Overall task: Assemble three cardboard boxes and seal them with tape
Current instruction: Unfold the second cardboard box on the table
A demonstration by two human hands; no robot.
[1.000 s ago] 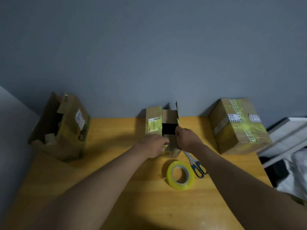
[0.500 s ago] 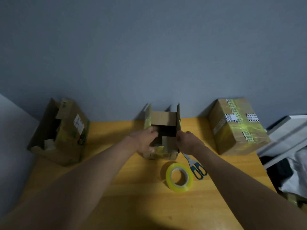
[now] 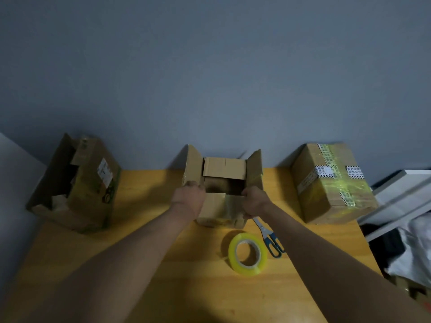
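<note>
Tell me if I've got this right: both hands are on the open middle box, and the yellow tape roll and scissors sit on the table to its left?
Not quite. The head view shows the tape roll and scissors in front of the middle box, toward its right, not its left. The rest holds: the left hand and right hand both grip that open box.

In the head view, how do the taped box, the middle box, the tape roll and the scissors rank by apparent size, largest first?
1. Taped box
2. Middle box, though hands hide part of it, so its margin below the taped box is unsure
3. Tape roll
4. Scissors, partly hidden; close to the roll
</note>
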